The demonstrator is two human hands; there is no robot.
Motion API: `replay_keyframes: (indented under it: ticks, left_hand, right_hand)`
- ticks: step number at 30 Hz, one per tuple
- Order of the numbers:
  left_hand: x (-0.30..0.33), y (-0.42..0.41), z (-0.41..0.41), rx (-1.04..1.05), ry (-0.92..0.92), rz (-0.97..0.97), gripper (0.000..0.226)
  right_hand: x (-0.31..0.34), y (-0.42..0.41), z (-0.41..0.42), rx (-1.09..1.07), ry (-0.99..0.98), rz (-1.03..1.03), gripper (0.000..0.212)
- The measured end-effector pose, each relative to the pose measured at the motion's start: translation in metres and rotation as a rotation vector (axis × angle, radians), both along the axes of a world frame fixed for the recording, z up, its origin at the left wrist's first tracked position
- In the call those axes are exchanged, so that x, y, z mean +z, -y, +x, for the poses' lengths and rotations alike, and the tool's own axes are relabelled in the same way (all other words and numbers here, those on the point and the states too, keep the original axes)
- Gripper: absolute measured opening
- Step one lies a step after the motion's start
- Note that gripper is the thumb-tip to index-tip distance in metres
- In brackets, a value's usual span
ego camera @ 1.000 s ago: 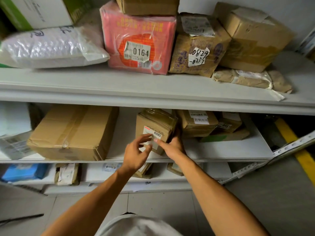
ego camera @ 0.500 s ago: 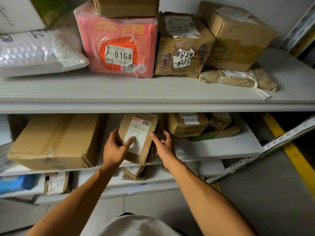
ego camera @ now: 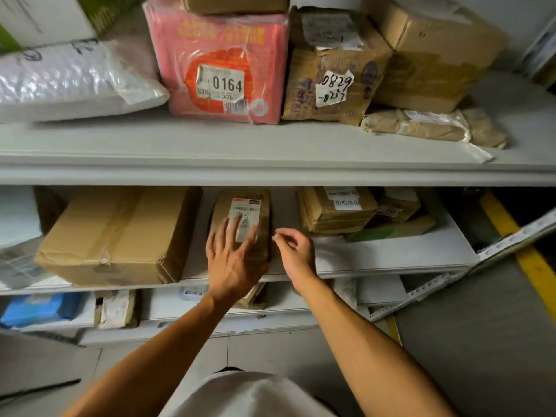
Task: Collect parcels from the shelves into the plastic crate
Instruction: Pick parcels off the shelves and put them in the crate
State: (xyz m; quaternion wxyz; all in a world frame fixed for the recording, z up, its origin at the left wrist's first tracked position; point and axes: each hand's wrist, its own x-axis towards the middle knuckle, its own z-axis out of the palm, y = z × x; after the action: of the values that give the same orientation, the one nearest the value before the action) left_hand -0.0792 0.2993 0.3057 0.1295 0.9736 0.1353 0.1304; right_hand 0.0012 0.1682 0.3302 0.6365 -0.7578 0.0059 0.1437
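- One view only, from the head camera, looks down at grey metal shelves (ego camera: 270,173) full of parcels.
- The task's thing at this moment is the small brown parcel (ego camera: 240,224) with a white shipping label. It lies flat on the middle shelf, label up, between the large cardboard box (ego camera: 117,236) on its left and a stack of small taped parcels (ego camera: 337,210) on its right.
- The left hand (ego camera: 233,254) lies on the top of this parcel with the fingers straight and spread. It presses or rests on the label and does not grip anything.
- The right hand (ego camera: 293,251) is just beside the right edge of the parcel. Its fingers are loosely curled, and thumb and forefinger come close together. Whether they pinch something small, it is not possible to tell; no parcel is in this hand.
- The plastic crate is not in the view.
- Judgement on handling: the parcel is small and fully wrapped in shiny tape, so it is probably light and rather stiff, but the surface can be slippery for dry fingers.
- A good hold is probably on the two long sides, thumb on one and fingers on the other, or one hand under the front edge that is near the shelf lip.
- On the upper shelf stand a pink wrapped package (ego camera: 222,64) marked 0164 and a white padded mailer (ego camera: 75,82); both are well apart from the hands.
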Motion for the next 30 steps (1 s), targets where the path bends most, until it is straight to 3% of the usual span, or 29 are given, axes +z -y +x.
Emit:
replay_keyframes:
  ticks: [3,5,11,14,17,20,24,27,30]
  left_hand:
    - [0.009,0.006,0.017,-0.127,-0.173,0.094,0.075]
    - [0.013,0.004,0.024,-0.143,-0.312,0.087,0.068]
    - [0.014,-0.007,0.030,-0.041,-0.370,0.093,0.060]
    - [0.018,-0.018,0.032,0.015,-0.381,0.049,0.056]
    - [0.021,-0.021,0.030,0.027,-0.412,0.046,0.060]
    - [0.027,-0.015,0.029,0.028,-0.462,0.002,0.062]
    - [0.042,-0.012,0.022,0.024,-0.421,-0.137,0.056]
    - [0.050,-0.013,0.018,0.071,-0.387,-0.254,0.040]
    - [0.056,-0.007,0.015,0.122,-0.327,-0.309,0.045]
  right_hand:
    - [0.002,0.015,-0.005,-0.154,0.103,-0.020,0.007]
    - [0.005,0.026,-0.006,-0.266,0.177,-0.028,0.014]
    - [0.025,0.064,0.006,-0.510,0.288,-0.266,0.090]
    - [0.043,0.077,0.019,-0.452,0.230,-0.366,0.126]
    - [0.055,0.082,0.030,-0.322,0.242,-0.525,0.140]
    - [0.061,0.081,0.041,-0.262,0.160,-0.563,0.141]
    - [0.059,0.073,0.053,-0.191,0.124,-0.623,0.119]
    - [0.059,0.069,0.052,-0.222,0.144,-0.608,0.108]
    - [0.055,0.071,0.047,-0.246,0.207,-0.633,0.107]
